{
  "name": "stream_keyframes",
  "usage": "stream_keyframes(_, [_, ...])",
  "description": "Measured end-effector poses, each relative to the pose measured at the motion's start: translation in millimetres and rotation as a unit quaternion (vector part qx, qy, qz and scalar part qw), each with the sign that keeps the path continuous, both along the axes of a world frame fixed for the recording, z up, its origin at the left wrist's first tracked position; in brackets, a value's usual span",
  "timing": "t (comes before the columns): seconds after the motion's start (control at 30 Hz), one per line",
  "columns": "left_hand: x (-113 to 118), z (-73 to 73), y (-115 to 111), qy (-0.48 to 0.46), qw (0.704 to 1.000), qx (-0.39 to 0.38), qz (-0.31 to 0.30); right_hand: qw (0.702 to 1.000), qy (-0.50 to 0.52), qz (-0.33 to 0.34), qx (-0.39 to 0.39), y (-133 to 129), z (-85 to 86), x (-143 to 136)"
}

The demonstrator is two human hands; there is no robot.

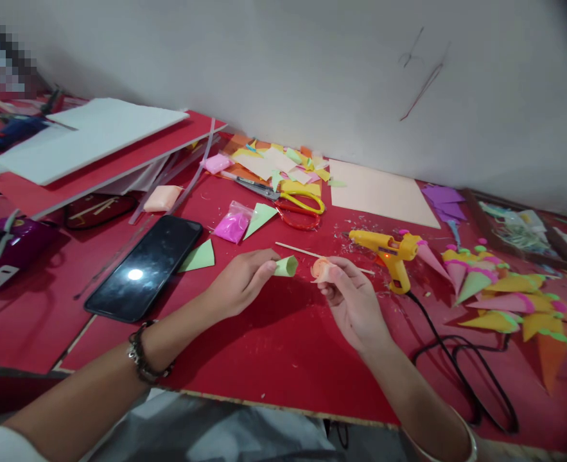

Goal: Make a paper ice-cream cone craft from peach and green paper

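My left hand (244,279) is closed on a small green paper cone (287,266), its open end facing right. Just right of it, my right hand (353,295) pinches a rolled peach piece (320,270) between thumb and fingers. A short gap separates the two pieces. Behind my hands a thin wooden stick (300,249) lies on the red table (264,366), partly hidden by my right hand. A yellow glue gun (384,247) rests to the right. Green paper pieces (262,219) and a bag of magenta material (234,222) lie beyond my left hand.
A black phone (146,269) lies left of my left hand. Scissors (297,202) and paper scraps (283,163) are farther back. Colourful paper cones (499,289) lie at the right, near the black cable (437,333). White boards (90,138) are stacked at the left.
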State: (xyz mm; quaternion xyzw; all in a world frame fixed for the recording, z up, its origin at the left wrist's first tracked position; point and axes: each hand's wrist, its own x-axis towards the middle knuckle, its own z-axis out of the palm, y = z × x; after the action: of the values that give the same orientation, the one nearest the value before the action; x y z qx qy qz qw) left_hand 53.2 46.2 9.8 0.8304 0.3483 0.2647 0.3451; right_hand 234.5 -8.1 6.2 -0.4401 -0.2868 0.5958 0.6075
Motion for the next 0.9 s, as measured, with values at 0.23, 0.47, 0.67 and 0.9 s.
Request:
stream_keyframes(0.23, [2.2, -1.4, -2.2, 0.016, 0.999, -0.012, -0.049, 0.998, -0.055, -0.018, 0.022, -1.7, 1.4, -4.0])
stream_keyframes(0.47, [2.7, -5.7, -3.4, 0.038, 0.998, -0.004, -0.052, 0.985, -0.157, -0.036, 0.061, -5.0, -1.0, -7.6])
stream_keyframes(0.67, [2.8, -4.4, -4.6, 0.046, 0.998, -0.01, -0.052, 0.971, -0.225, -0.025, 0.077, -8.6, 5.9, -10.1])
stream_keyframes(0.9, [2.8, -5.8, -5.0, 0.042, 0.997, -0.01, -0.057, 0.947, -0.297, -0.019, 0.122, -10.2, 8.7, -11.2])
